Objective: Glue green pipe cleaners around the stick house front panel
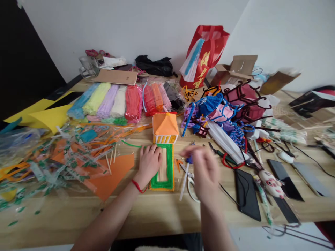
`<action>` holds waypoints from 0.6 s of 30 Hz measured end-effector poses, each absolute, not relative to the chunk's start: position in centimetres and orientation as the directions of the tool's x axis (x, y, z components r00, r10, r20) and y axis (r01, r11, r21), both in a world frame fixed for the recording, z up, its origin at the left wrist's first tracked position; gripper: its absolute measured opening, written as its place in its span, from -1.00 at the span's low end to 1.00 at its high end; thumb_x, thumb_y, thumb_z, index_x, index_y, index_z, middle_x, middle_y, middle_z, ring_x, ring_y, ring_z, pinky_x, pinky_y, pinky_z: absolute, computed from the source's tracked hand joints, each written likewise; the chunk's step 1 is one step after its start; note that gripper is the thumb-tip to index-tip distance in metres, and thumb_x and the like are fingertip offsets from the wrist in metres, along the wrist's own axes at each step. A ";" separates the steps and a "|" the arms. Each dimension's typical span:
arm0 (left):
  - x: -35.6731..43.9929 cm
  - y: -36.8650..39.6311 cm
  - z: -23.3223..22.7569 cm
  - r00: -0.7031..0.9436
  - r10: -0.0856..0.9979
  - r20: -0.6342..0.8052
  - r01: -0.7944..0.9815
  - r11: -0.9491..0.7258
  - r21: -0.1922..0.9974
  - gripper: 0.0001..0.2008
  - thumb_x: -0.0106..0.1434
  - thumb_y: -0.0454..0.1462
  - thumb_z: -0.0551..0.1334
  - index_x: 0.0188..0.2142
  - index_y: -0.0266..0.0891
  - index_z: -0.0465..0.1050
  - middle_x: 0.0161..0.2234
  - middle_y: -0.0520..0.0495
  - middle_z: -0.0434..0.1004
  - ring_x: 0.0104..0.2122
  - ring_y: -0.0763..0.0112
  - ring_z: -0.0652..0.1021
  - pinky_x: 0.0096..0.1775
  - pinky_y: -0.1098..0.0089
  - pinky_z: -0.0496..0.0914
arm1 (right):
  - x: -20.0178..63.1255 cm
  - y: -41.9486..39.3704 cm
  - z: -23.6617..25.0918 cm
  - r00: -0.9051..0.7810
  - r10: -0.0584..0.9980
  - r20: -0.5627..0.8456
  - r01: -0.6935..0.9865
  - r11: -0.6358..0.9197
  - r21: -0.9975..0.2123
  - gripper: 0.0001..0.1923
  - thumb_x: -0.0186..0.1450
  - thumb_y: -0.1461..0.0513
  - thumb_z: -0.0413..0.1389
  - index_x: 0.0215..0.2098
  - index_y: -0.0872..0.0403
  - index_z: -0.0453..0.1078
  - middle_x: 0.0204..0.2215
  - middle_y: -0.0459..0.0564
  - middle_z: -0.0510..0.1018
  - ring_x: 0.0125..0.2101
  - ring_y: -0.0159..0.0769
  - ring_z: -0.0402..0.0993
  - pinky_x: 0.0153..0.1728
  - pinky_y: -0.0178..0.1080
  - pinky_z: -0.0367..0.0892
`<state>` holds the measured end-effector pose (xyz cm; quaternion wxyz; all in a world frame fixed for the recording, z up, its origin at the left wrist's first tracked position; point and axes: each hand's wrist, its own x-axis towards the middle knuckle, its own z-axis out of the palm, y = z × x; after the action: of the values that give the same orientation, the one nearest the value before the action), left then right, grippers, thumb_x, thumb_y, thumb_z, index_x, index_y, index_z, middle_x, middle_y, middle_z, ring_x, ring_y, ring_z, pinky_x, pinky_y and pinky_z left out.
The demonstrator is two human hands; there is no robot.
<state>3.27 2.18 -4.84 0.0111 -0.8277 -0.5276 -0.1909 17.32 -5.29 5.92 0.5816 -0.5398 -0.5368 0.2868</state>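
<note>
Centrally in the frame stands a small craft house model (164, 153): an orange paper roof with a peaked top, a band of short yellow-and-white posts beneath it, and in front a flat rectangular yard of pale sticks edged in fuzzy green pipe cleaner, with an orange strip along its near end. It sits on the wooden bench (162, 212), just below the middle of the picture.

The left hand (149, 162) comes up from the lower left, forearm angled toward the centre, a red string around the wrist. Its palm lies flat and open, fingers spread, pressing down on the left edge of the green-bordered yard, fingertips close to the base of the roof.

The right hand (205, 170) is raised above the bench, right of centre, and is blurred; the fingers seem loosely curled, but I cannot tell whether they hold anything.

So the model lies under and just right of the left hand, and to the left of the right hand, apart from it. White-handled scissors (190, 181) lie on the bench between the model and the right hand.
</note>
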 end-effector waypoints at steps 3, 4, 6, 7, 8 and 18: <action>3.0 2.2 -5.0 0.386 0.859 0.336 0.868 -0.461 0.183 -0.77 0.29 -0.28 0.08 -0.13 -0.21 0.46 -0.06 -0.17 0.46 -0.07 0.09 0.41 0.11 -0.02 0.18 | 16.0 -2.2 2.1 0.060 0.968 0.243 0.547 0.172 -0.819 -0.80 0.37 0.19 -0.05 -0.29 0.06 0.39 -0.36 -0.01 0.54 -0.33 -0.28 0.47 -0.27 -0.27 0.33; 2.9 2.2 -5.1 0.390 0.858 0.335 0.866 -0.465 0.185 -0.76 0.28 -0.30 0.08 -0.12 -0.22 0.46 -0.05 -0.18 0.46 -0.06 0.09 0.41 0.11 -0.01 0.18 | 15.6 -1.3 0.6 0.011 0.976 0.217 0.628 0.162 -0.761 -0.81 0.37 0.23 -0.07 -0.24 0.07 0.36 -0.34 0.01 0.54 -0.32 -0.27 0.47 -0.27 -0.27 0.32; 2.7 2.2 -5.3 0.389 0.860 0.331 0.865 -0.465 0.191 -0.75 0.26 -0.33 0.09 -0.11 -0.23 0.46 -0.02 -0.20 0.43 -0.03 0.08 0.40 0.13 0.02 0.19 | 14.9 -0.3 -2.1 -0.008 0.979 0.204 0.754 0.140 -0.642 -0.81 0.37 0.27 -0.11 -0.15 0.10 0.30 -0.31 0.07 0.53 -0.32 -0.24 0.47 -0.30 -0.27 0.32; 2.7 2.3 -5.3 0.383 0.862 0.332 0.866 -0.461 0.196 -0.75 0.26 -0.34 0.10 -0.11 -0.24 0.47 0.00 -0.20 0.41 -0.02 0.08 0.40 0.14 0.04 0.19 | 14.8 0.0 -3.3 -0.024 0.973 0.228 0.800 0.155 -0.579 -0.82 0.36 0.28 -0.12 -0.16 0.12 0.29 -0.30 0.10 0.52 -0.30 -0.22 0.46 -0.29 -0.26 0.32; 2.7 2.3 -5.3 0.377 0.863 0.337 0.866 -0.457 0.202 -0.75 0.26 -0.33 0.11 -0.11 -0.23 0.47 0.01 -0.20 0.40 -0.01 0.07 0.39 0.14 0.05 0.20 | 14.7 0.1 -4.2 -0.039 0.966 0.255 0.831 0.174 -0.529 -0.83 0.35 0.29 -0.12 -0.17 0.13 0.28 -0.29 0.13 0.51 -0.28 -0.20 0.45 -0.26 -0.25 0.32; 2.7 2.5 -5.4 0.359 0.846 0.393 0.838 -0.478 0.263 -0.79 0.23 -0.31 0.16 -0.15 -0.23 0.48 -0.08 -0.20 0.45 -0.02 0.11 0.41 0.21 -0.02 0.09 | 15.4 0.3 -6.3 -0.179 0.939 0.293 0.915 0.269 -0.301 -0.81 0.35 0.32 -0.11 -0.15 0.11 0.30 -0.26 0.10 0.47 -0.17 -0.16 0.38 -0.08 -0.16 0.29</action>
<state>2.65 2.49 -5.38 -0.0085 -0.8244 -0.5107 -0.2438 15.36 0.27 -6.25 0.2130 -0.6041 -0.7674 0.0283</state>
